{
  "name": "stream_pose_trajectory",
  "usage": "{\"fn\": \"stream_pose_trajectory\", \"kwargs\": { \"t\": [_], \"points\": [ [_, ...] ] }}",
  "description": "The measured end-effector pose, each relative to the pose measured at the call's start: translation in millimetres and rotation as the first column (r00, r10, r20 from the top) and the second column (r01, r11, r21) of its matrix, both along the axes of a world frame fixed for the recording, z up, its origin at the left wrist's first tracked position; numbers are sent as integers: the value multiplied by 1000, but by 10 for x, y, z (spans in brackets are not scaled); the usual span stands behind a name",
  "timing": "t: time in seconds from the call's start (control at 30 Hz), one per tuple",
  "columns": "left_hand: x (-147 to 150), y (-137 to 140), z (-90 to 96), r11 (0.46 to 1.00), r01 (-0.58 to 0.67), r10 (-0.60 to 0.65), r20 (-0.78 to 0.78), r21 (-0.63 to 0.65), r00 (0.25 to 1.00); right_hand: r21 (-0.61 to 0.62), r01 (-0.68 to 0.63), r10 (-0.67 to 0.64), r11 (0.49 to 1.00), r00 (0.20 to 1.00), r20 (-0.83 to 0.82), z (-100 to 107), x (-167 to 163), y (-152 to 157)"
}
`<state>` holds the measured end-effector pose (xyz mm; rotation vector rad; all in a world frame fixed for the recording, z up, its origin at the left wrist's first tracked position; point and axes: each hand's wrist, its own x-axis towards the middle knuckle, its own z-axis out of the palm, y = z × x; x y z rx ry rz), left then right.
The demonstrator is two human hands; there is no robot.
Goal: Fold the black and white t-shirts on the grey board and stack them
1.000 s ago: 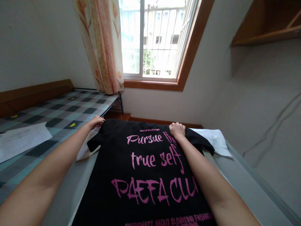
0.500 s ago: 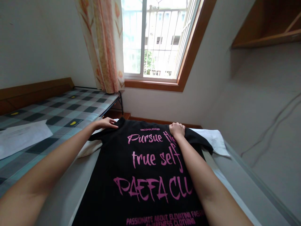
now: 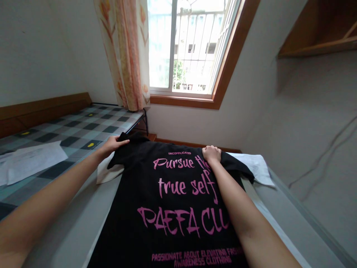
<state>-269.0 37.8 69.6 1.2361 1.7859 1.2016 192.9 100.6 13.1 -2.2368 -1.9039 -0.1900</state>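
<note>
Head view: the black T-shirt (image 3: 167,201) lies spread in front of us, its pink lettering (image 3: 172,186) facing up and its shoulders toward the window. Our left hand (image 3: 113,144) grasps the sleeve (image 3: 122,154) on that side between thumb and fingers, lifting its corner slightly. Our right hand (image 3: 212,153) rests near the opposite shoulder with its fingers curled down; we cannot tell whether fabric is caught in that grip. The far sleeve (image 3: 238,165) slopes away beyond it.

To do this well, we would judge, the right hand should act as an anchor while the left draws the sleeve outward gently, in line with the shoulder. Too hard a tug could skew the lettering; too slack a pull could leave a crease at the sleeve seam. We might lower the corner before smoothing it from the collar outward.

Under and beside the shirt runs the grey surface (image 3: 80,212), with a cream cloth (image 3: 107,173) below the left sleeve and a white cloth (image 3: 259,167) past the right one. Farther left, papers (image 3: 39,160) lie on the checked bed (image 3: 106,128). A flowered curtain (image 3: 131,56) hangs beside the barred window (image 3: 192,56).
</note>
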Motion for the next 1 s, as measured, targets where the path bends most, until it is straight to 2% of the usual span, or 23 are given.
{"fn": "stream_pose_trajectory", "kwargs": {
  "t": [0.07,0.13,0.17,0.23,0.3,0.37,0.4,0.43,0.53,0.6,0.67,0.7,0.77,0.9,0.97,1.0],
  "points": [
    [-211,-13,-37,989,-142,141,16,31,990,-3,0,0,1000,1000,-2,8,-2,-5],
    [-452,-54,-73,945,-318,322,-51,83,945,2,2,-2,1000,1000,0,12,-8,-14],
    [-561,-86,-86,922,-370,382,-105,114,918,11,5,-6,1000,1000,3,12,-11,-21],
    [-704,-164,-98,906,-393,421,-232,155,877,47,12,-13,999,1000,18,9,-19,-43],
    [-680,-234,-89,921,-334,386,-350,200,854,101,9,-13,995,999,41,6,-30,-69],
    [-460,-277,-79,950,-197,295,-479,244,827,139,-14,6,990,998,65,11,-45,-91],
    [-287,-289,-85,962,-111,238,-564,250,790,135,-22,13,991,998,69,19,-55,-98],
    [-86,-301,-103,977,-8,147,-652,212,743,115,-24,16,993,997,69,32,-66,-104],
    [537,-368,-253,967,234,-98,-707,97,700,4,-12,12,1000,998,62,99,-90,-136],
    [844,-453,-408,924,381,-268,-774,-37,573,-54,-30,34,998,996,86,166,-75,-199],
    [1009,-546,-551,904,418,-302,-823,-87,481,-89,-51,62,995,989,131,250,-18,-312],
    [1044,-584,-605,907,414,-285,-841,-81,459,-101,-47,62,994,986,154,299,29,-384],
    [1053,-632,-669,915,400,-246,-861,-54,445,-121,-18,40,992,982,183,412,157,-538],
    [1005,-630,-691,922,386,-214,-859,-21,465,-187,25,10,982,983,183,673,506,-770],
    [994,-614,-696,921,389,-205,-856,-5,475,-303,-88,127,949,986,110,775,693,-824],
    [992,-608,-701,920,392,-204,-855,-1,477,-371,-182,215,911,975,50,805,781,-842]
  ]
}}
